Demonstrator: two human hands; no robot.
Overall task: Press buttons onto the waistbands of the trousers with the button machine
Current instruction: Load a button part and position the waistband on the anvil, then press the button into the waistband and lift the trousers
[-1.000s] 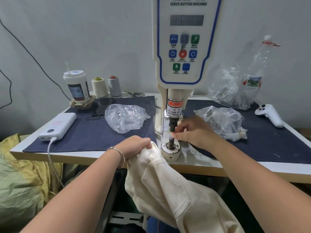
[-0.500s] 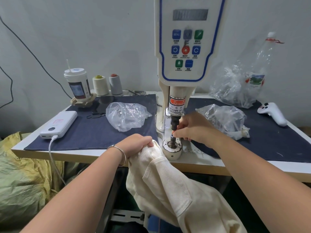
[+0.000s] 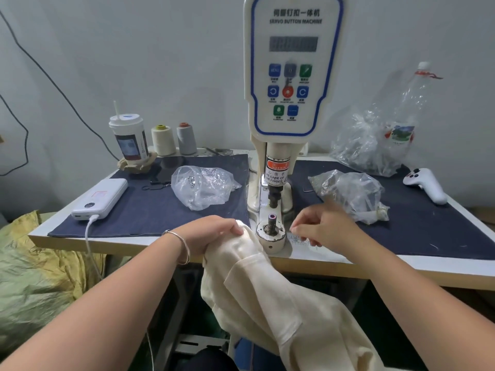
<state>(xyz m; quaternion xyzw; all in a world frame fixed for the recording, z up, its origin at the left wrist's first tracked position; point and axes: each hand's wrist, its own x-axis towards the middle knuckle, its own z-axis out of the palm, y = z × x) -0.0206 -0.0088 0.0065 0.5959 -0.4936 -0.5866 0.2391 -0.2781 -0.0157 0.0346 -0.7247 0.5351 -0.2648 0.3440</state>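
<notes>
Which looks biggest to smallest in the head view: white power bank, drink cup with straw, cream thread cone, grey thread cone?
1. White power bank, though it lies nearer the camera, so part of that is perspective.
2. Drink cup with straw.
3. Cream thread cone and grey thread cone: alike, side by side, no ranking.

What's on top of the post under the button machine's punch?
A small purplish ring-shaped piece sits on the post, bare under the punch. No cloth covers it. The post's foot is hidden inside the round base.
</notes>
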